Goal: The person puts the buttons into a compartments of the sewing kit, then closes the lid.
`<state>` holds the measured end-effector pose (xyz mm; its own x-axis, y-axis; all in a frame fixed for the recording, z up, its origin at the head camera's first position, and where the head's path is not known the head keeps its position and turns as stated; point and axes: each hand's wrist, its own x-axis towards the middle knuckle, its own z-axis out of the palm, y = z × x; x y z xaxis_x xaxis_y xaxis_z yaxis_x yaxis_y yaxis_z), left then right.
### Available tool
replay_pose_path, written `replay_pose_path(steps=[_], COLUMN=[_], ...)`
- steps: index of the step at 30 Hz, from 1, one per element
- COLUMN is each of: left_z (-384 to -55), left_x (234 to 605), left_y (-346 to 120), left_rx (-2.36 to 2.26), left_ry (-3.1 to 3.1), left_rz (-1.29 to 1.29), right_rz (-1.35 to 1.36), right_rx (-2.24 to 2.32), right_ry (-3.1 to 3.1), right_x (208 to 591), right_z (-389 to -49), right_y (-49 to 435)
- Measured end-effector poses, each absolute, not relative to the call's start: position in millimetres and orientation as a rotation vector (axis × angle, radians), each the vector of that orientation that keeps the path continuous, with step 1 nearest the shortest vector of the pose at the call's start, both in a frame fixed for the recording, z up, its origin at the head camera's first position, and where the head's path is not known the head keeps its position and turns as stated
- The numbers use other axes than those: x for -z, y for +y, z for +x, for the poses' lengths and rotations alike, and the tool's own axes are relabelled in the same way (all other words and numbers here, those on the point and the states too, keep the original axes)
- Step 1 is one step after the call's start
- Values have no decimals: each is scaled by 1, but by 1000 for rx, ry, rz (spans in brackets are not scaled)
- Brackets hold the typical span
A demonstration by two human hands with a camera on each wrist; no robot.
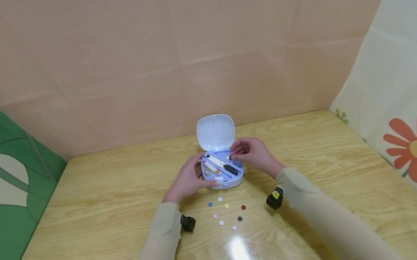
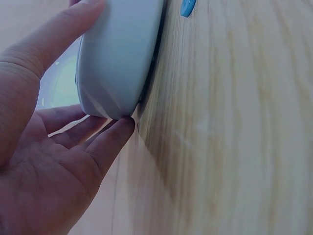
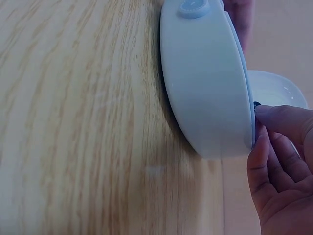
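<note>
While the left hand [image 1: 187, 180] clasps the pale box [image 1: 233, 184], thumb at its front edge and fingers round its left side, the right hand [image 1: 254, 154] appears to pinch a dark piece [image 3: 257, 104], probably a button, between thumb and fingertip at the box's right rim; whether it is going in or coming out cannot be told. The box sits near the table's far edge. So small a piece seems best handled by its edge with the fingertips alone, low over the tray, with the left hold firm enough that a nudge cannot slide or tip the box. The raised lid [image 1: 216, 132] stands just behind the right fingers, so a sweep backward could knock it, and the white-and-black tool [image 1: 221, 163] lying slantwise across the tray narrows the room on their left. A pink-and-white item [image 1: 212, 168] lies on the tool's left. In front of the box, on the wooden table [image 1: 124, 211], loose buttons lie scattered, among them a blue button [image 1: 210, 204], a yellow button [image 1: 226, 206] and a red-brown button [image 1: 243, 207]; low forearms could brush them aside.
</note>
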<state>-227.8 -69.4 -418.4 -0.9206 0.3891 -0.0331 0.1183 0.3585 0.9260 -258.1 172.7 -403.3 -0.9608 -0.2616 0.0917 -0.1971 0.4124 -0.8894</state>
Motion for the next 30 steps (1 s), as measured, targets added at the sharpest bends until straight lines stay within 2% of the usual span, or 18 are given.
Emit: replay_pose_path(steps=[7, 16, 23, 30], left_z=[-212, -214, -229, -231], left_x=[389, 393, 420, 425], left_y=[-67, -67, -69, -70], left_rx=[-1594, -1619, -1615, -1579], left_ry=[2337, 2316, 2337, 2393], left_rz=[457, 467, 451, 453], right_rz=[-437, -432, -443, -451], right_rx=[1579, 1540, 1555, 1577], right_ry=[2619, 2632, 2624, 2573], right_x=[404, 405, 408, 404], right_z=[-259, -258, -259, -256], right_y=[173, 171, 174, 177])
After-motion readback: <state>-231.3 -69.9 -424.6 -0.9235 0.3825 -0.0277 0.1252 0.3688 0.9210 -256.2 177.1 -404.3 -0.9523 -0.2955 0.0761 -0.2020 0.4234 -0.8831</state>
